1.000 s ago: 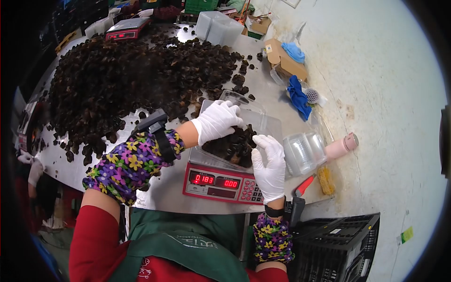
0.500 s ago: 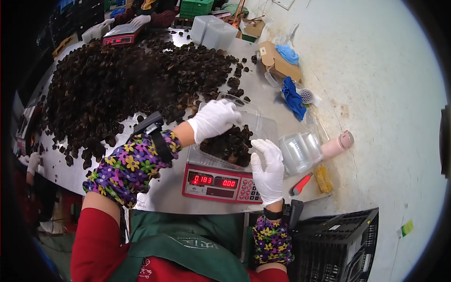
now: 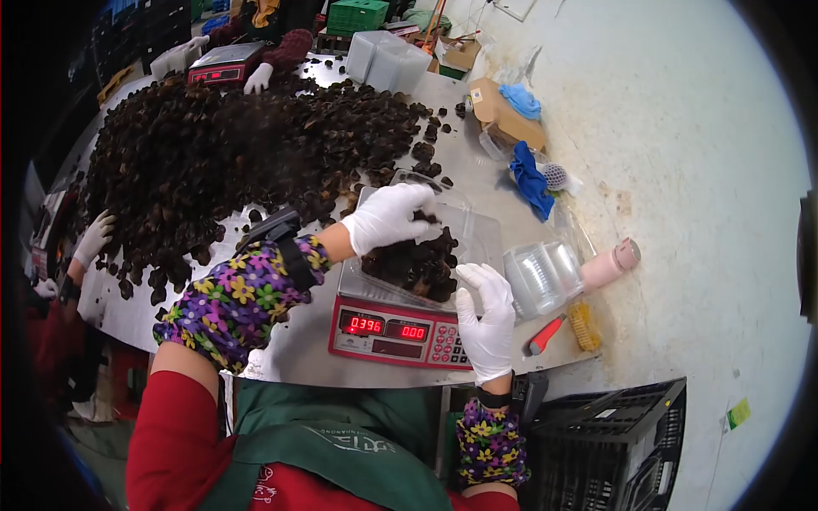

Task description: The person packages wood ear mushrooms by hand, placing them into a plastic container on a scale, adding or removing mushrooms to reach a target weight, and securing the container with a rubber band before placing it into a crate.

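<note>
A clear plastic tray [image 3: 371, 274] of dark, wrinkled pieces that look like wood ear mushrooms [image 3: 415, 268] rests on a red electronic scale [image 3: 383, 347]. The scale's display reads 0.396. My left hand [image 3: 394, 217], in a white glove, is over the tray's far side with its fingers curled; a dark mushroom piece shows between fingers and thumb. Beside the tray's right edge, my gloved right hand [image 3: 487, 319] has its fingers stretched out and the thumb apart. The tray's hinged lid [image 3: 473, 234] lies folded back behind it.
A large mushroom heap [image 3: 187, 162] covers the table's left and middle. To the right are stacked clear trays [image 3: 542, 277], a pink bottle [image 3: 611, 266], a red-handled tool [image 3: 547, 335] and a yellow brush [image 3: 584, 325]. Co-workers' gloved hands [image 3: 94, 238] touch the heap's left edge.
The scale's reading has gone from 0.183 to 0.396. My left hand has shifted slightly, and a dark piece now shows at its fingers. Co-workers' hands have moved to the heap.
</note>
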Available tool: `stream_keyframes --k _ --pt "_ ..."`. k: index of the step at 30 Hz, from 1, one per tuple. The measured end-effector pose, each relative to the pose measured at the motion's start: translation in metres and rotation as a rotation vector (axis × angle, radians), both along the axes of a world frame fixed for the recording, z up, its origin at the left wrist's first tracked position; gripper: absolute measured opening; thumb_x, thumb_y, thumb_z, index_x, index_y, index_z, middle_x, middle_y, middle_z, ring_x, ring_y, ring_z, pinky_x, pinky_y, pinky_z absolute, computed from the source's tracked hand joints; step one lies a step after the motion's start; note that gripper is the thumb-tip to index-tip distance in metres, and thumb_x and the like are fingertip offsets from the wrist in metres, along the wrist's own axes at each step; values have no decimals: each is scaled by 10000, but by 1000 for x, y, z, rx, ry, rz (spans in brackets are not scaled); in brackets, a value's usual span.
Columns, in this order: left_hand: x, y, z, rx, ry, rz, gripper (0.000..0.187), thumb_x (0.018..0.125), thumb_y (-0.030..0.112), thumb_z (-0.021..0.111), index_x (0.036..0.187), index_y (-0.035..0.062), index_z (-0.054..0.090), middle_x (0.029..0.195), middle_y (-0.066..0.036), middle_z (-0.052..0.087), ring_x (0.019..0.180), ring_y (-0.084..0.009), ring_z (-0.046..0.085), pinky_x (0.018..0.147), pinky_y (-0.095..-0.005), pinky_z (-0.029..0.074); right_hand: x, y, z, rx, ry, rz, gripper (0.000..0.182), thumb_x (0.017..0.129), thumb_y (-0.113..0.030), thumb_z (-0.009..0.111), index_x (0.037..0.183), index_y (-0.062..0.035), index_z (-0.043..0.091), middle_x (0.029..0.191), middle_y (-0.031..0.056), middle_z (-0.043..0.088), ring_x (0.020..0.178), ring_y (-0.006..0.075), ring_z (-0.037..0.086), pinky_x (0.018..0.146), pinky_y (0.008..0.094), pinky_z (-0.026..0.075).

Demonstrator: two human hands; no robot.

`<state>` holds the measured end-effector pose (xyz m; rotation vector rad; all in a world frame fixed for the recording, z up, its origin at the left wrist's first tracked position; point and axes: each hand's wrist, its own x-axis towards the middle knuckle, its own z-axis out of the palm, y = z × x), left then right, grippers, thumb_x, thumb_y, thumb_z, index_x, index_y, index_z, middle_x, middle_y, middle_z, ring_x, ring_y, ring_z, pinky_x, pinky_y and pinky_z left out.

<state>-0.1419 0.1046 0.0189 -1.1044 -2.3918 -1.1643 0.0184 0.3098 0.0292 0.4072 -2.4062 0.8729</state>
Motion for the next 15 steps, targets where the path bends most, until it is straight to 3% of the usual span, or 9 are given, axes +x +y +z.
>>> stream_keyframes --k 2,5,7,10,12,15 --pt "9 -10 12 319 -333 -11 206 890 118 738 993 59 569 856 9 555 809 -69 552 720 -241 485 2 -1 0 -27 -9 6 288 893 -97 676 1180 -79 691 1193 120 673 1191 338 573 1059 445 427" --pt "45 -28 46 576 -823 -91 240 975 94 646 1208 55 604 895 39 574 768 -49 585 702 -199 495 4 -10 7 -84 -12 38 269 898 -77 681 1166 -68 694 1153 113 686 1110 296 614 991 409 469" --pt "61 -38 37 666 -953 -148 335 990 114 644 1316 60 591 960 27 632 763 -45 617 702 -193 522 7 -21 14 -125 -10 60 247 904 -68 684 1150 -58 698 1116 109 696 1038 263 647 931 378 505" --pt "88 -53 12 846 -1073 -202 345 1008 181 643 1319 39 595 1078 -53 708 871 -138 712 758 -244 602 14 -47 14 -509 -262 147 128 948 -68 677 1064 -20 707 939 64 703 741 105 629 684 259 510" --pt "106 -62 3 997 -1184 -209 341 1019 189 617 1324 37 590 1086 -87 718 952 -209 738 798 -274 627 19 -60 13 -545 -347 173 126 948 -64 676 1063 -20 708 916 54 698 729 96 619 681 258 507" --pt "130 -70 -4 1065 -1219 -160 325 1030 186 609 1314 31 576 1090 -72 675 973 -211 732 813 -273 617 20 -83 5 -585 -390 218 106 946 -52 679 1042 -19 710 857 34 680 692 67 586 651 243 491"
